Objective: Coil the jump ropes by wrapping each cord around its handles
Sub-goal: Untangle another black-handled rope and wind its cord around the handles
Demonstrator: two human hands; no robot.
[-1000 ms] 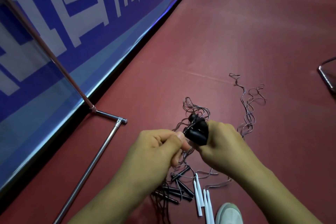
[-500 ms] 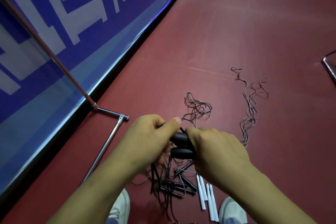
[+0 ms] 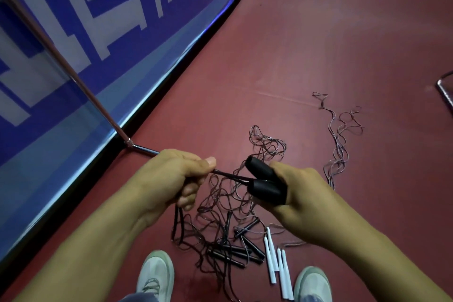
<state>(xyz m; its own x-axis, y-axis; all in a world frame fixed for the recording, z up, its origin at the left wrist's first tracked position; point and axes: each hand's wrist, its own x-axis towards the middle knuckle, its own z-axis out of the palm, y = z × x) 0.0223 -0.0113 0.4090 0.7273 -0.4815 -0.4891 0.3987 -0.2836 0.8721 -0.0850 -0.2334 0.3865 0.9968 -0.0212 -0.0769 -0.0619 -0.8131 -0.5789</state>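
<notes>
My right hand [image 3: 301, 193] grips two black jump-rope handles [image 3: 264, 181] side by side, their rounded ends pointing left. A taut black cord [image 3: 230, 175] runs from the handles to my left hand [image 3: 171, 176], which pinches it between thumb and curled fingers. More of that cord hangs from my left hand in loops toward the floor. Below my hands lies a tangle of thin cords [image 3: 225, 206] with several black handles [image 3: 235, 252] and white handles [image 3: 277, 265] on the red floor.
A second loose cord [image 3: 340, 140] snakes over the floor to the right. A metal stand leg [image 3: 144, 149] and pole meet the blue banner wall [image 3: 98, 32] at the left. My two pale shoes [image 3: 157, 274] stand at the bottom. A metal frame corner [image 3: 445, 91] shows at the right edge.
My hands have drawn apart, the left one pulling the cord out taut to the left. The handles in my right hand have tilted so their ends point up and left.
</notes>
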